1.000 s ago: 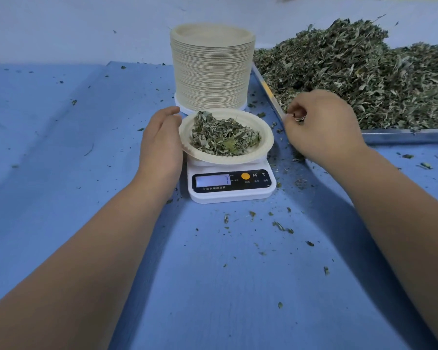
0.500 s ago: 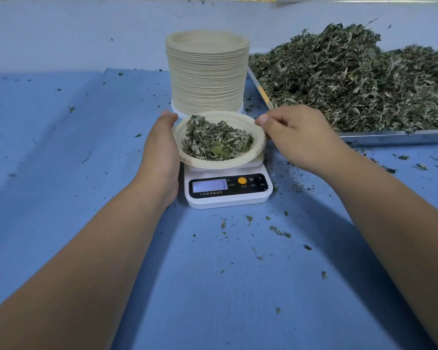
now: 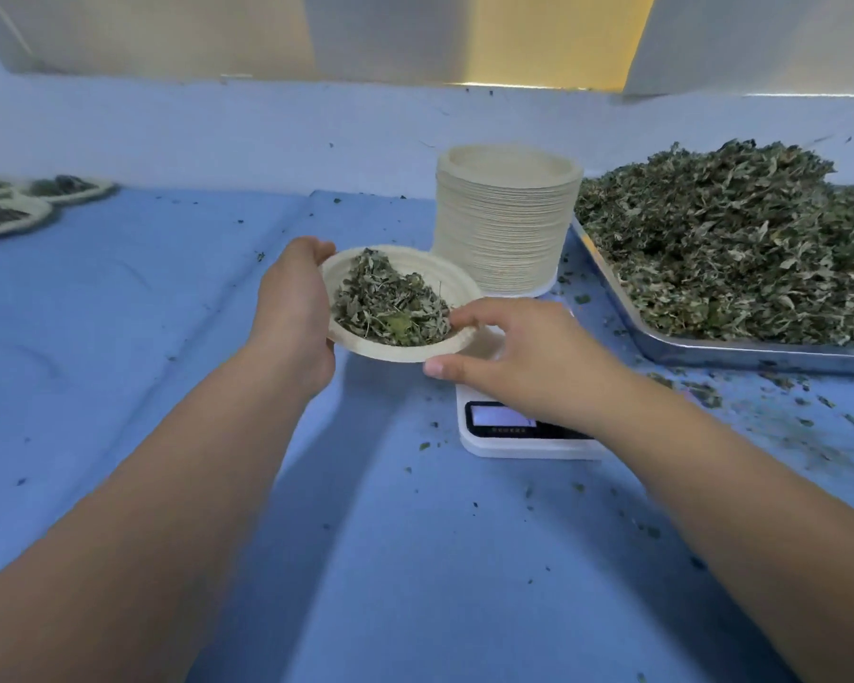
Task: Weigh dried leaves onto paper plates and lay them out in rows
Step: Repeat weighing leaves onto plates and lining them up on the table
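Both hands, left hand (image 3: pixel 294 308) and right hand (image 3: pixel 523 357), grip the leaf-filled paper plate (image 3: pixel 390 350), tilted toward its left rim

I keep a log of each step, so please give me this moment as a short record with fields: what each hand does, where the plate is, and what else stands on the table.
left hand: grips the left rim of the plate
right hand: grips the plate's near right rim, above the scale
plate: filled with leaves, held in the air left of the scale
scale: white, partly hidden, display lit, reading not legible
stack: empty plates, behind the scale
tray: metal, at right, heaped with dried leaves
filled plates: far left, laid out
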A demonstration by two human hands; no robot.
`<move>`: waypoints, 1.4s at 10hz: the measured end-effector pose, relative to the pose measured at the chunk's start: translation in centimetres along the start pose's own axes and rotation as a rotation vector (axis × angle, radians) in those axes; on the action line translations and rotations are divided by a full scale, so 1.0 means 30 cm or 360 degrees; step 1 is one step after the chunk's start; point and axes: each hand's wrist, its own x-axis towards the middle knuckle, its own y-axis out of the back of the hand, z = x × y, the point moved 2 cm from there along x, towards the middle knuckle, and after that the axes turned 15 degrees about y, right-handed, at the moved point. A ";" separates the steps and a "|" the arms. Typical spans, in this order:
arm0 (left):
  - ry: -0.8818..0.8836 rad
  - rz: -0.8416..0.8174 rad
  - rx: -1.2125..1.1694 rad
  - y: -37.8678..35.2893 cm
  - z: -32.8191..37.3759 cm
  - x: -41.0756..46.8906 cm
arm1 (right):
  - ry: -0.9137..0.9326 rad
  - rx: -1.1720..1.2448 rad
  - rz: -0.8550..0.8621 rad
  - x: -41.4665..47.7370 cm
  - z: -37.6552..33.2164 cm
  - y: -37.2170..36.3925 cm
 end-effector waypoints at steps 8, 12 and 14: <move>-0.0247 0.1279 0.2208 1.313 0.369 0.320 | 0.0515 -0.0035 -0.0402 0.901 -0.622 -0.959; -0.0312 0.0984 0.2459 1.398 0.356 0.424 | 0.0649 -0.0233 -0.0491 1.358 -0.902 -1.319; -0.0238 0.0958 0.2494 1.405 0.345 0.425 | 0.0579 -0.0210 -0.0493 1.485 -0.988 -1.418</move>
